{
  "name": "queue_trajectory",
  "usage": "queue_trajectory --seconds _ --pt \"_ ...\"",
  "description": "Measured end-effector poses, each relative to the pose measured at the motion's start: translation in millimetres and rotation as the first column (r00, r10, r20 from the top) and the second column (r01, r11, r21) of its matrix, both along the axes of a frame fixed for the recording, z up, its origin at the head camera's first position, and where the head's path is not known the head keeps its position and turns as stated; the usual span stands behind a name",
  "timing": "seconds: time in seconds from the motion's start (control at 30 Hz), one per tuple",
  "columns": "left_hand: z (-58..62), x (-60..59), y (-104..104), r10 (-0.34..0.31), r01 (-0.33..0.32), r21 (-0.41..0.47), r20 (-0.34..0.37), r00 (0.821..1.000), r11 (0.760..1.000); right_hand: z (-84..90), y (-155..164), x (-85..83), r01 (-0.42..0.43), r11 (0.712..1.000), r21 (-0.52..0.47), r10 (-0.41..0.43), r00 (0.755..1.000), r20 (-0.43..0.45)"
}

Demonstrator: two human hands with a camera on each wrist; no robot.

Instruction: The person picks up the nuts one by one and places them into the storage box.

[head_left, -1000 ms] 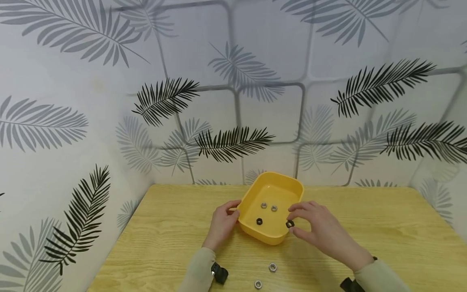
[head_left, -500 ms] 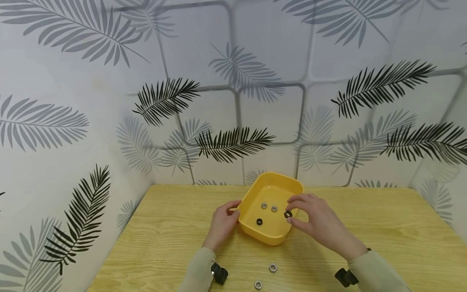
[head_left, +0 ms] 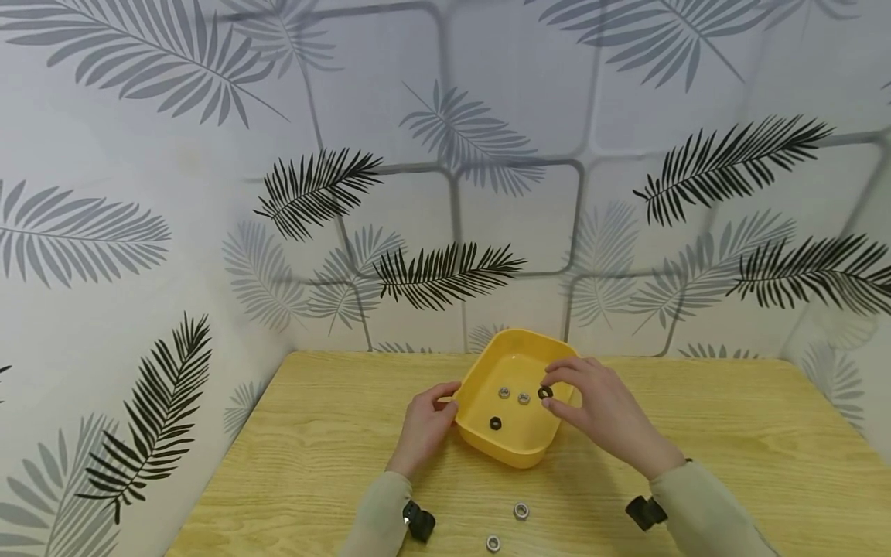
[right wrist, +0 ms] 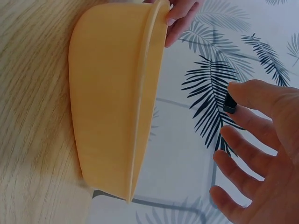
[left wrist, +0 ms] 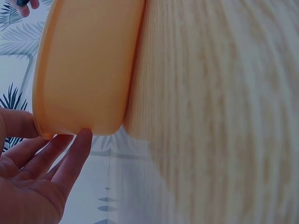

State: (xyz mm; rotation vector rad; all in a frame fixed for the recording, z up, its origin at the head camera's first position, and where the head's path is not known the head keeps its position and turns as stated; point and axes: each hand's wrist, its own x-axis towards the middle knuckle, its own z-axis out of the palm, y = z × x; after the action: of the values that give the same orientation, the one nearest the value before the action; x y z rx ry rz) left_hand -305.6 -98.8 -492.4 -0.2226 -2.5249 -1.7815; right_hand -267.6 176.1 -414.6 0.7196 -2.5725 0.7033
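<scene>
While the right hand pinches a black nut over the yellow tray, the left hand steadies the tray's left rim

Step in hand, as judged: placing loose nuts into the tray. Right thumb & forefinger grip the black nut above the tray's right interior, other fingers relaxed; nut not yet released. Left fingers curl round the rim, gripping it. Tray holds two silver nuts & one black nut; two silver nuts lie on the desk near the front edge, apart from the tray. Next move likely calls for: open the pinch over the tray floor, clear of the rim, w/ tray held steady
</scene>
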Motion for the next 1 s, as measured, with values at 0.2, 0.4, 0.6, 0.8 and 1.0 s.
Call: queue_trajectory --seconds 0.2,0.4,0.6,0.8,1.0 --pt "0.9 -0.4 0.3 0.003 -0.003 0.004 0.001 1.000 1.000 -2.5 -0.7 -7.4 0.006 1.000 -0.009 -0.006 1.000 -0.001" --pt "1.2 0.0 0.7 0.005 -0.005 0.002 0.003 1.000 1.000 -6.3 -3.0 -14.4 0.003 1.000 -0.021 -0.002 1.000 0.019" --pt "1.2 0.2 0.8 0.009 -0.009 -0.002 -0.005 1.000 1.000 -11.1 -5.8 -20.6 0.002 1.000 -0.027 -0.001 0.999 0.039" --pt "2.1 0.7 1.0 0.008 -0.008 -0.005 -0.017 1.000 1.000 -15.3 -9.5 -27.8 0.006 0.999 -0.034 -0.004 0.999 0.045" --pt "1.2 1.3 0.6 0.006 -0.006 -0.012 -0.016 1.000 1.000 -23.3 -14.7 -34.6 0.017 0.999 -0.027 -0.015 0.998 0.068"
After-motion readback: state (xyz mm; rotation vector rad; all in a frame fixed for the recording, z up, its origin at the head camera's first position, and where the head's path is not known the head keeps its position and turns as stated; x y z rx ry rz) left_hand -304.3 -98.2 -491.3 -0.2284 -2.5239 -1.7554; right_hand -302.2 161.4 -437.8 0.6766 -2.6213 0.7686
